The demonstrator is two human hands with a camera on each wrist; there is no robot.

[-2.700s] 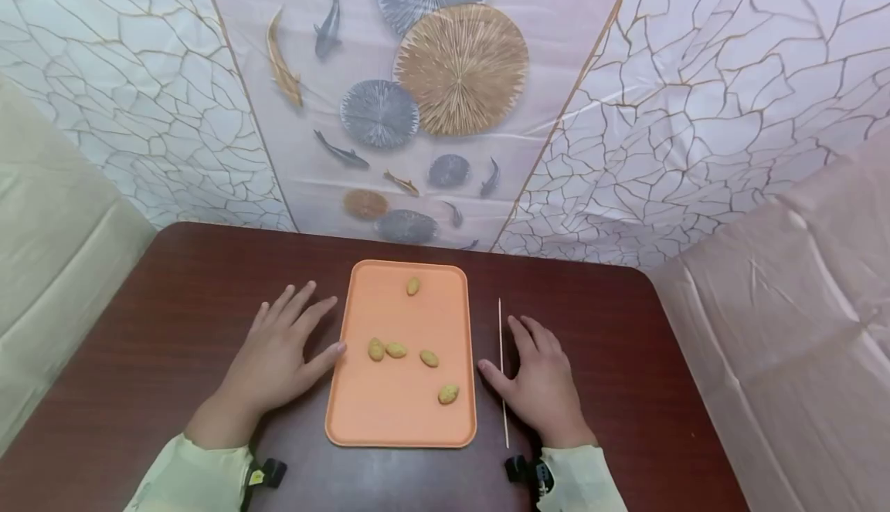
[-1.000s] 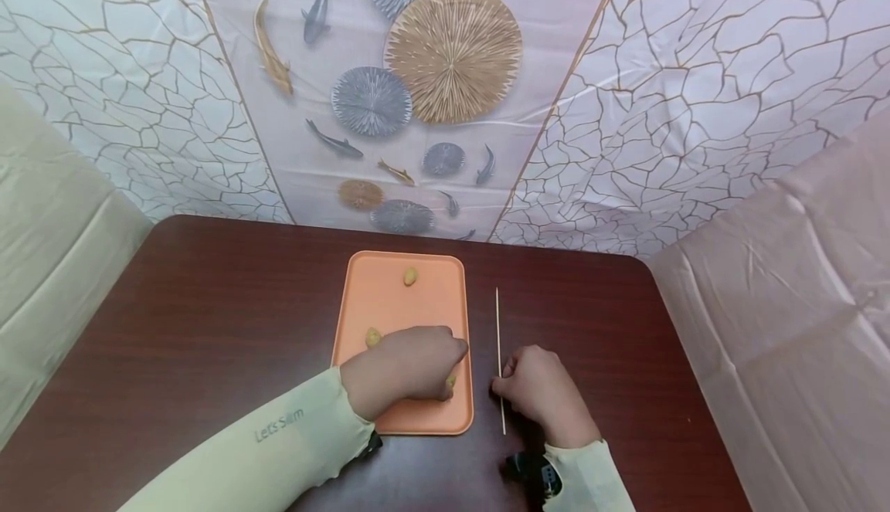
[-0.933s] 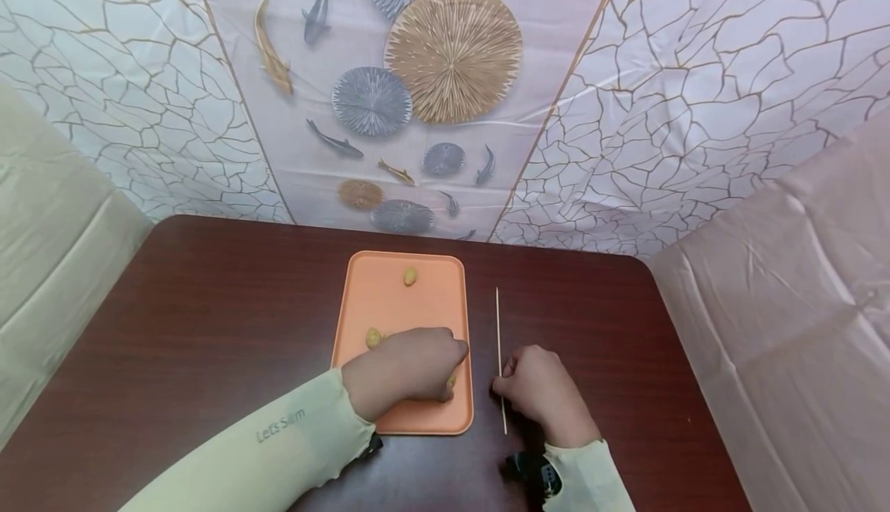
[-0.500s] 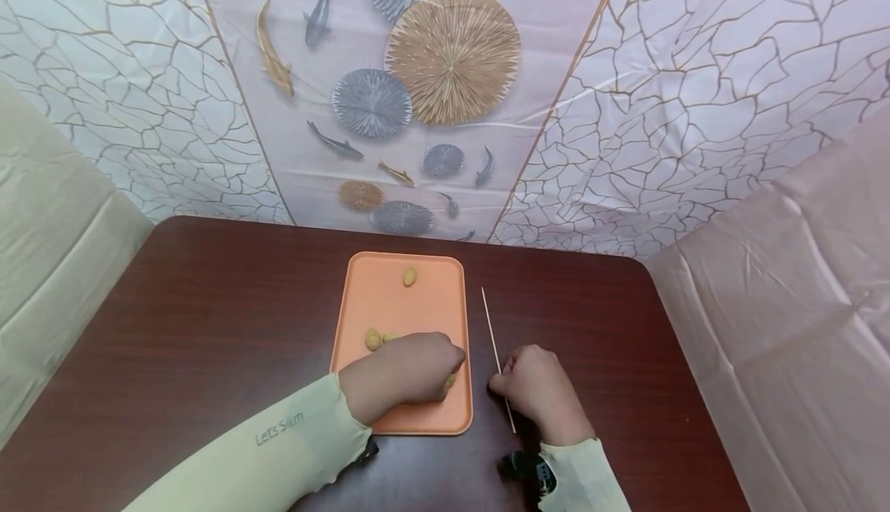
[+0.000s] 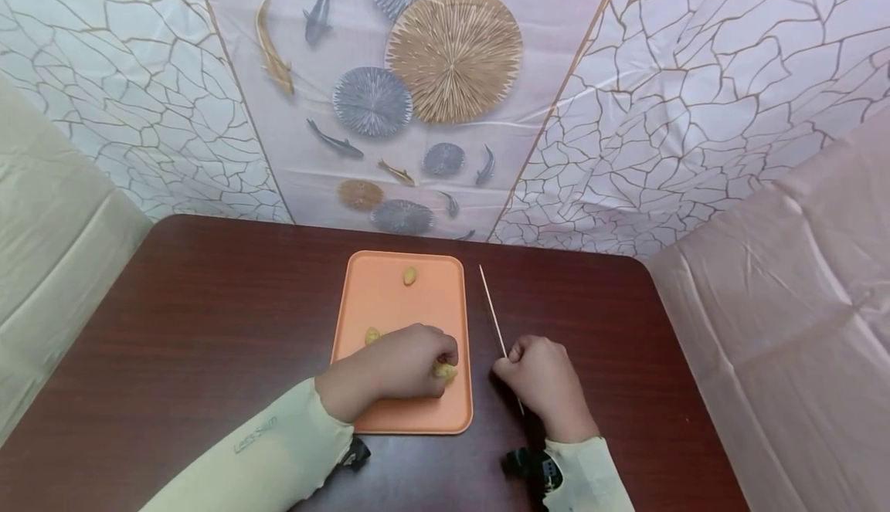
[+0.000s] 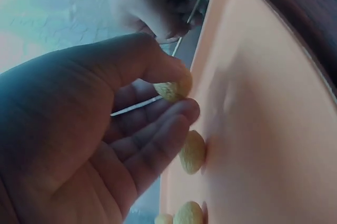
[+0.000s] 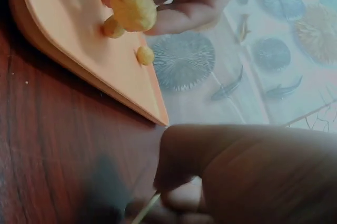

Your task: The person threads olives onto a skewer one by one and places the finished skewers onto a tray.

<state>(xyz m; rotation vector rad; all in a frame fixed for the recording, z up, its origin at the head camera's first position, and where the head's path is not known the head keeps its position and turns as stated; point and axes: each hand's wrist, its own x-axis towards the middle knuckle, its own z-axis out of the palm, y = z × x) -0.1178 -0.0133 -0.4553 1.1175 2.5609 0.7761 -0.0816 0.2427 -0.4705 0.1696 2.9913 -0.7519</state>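
Observation:
My left hand (image 5: 406, 361) is over the orange tray (image 5: 378, 300), pinching a small yellow, wrinkled oval piece (image 5: 445, 371) between thumb and fingers. The left wrist view shows that held piece (image 6: 172, 89) raised off the tray, with another yellow oval piece (image 6: 192, 152) lying below the fingertips. Right of the tray, my right hand (image 5: 545, 384) grips a thin wooden skewer (image 5: 492, 307) partway along its length. The skewer's pointed end leans away toward the tray's far right corner. My left hand hides part of the tray in the head view.
One yellow piece (image 5: 410, 276) lies near the tray's far end, and another (image 5: 372, 335) shows beside my left wrist. The dark wooden table (image 5: 236, 303) extends on both sides. A patterned cloth (image 5: 452, 56) hangs behind it.
Both hands began spread beside the tray. My left hand reached across it and lifted a yellow piece; my right took the skewer, which now tilts left and has moved farther out.

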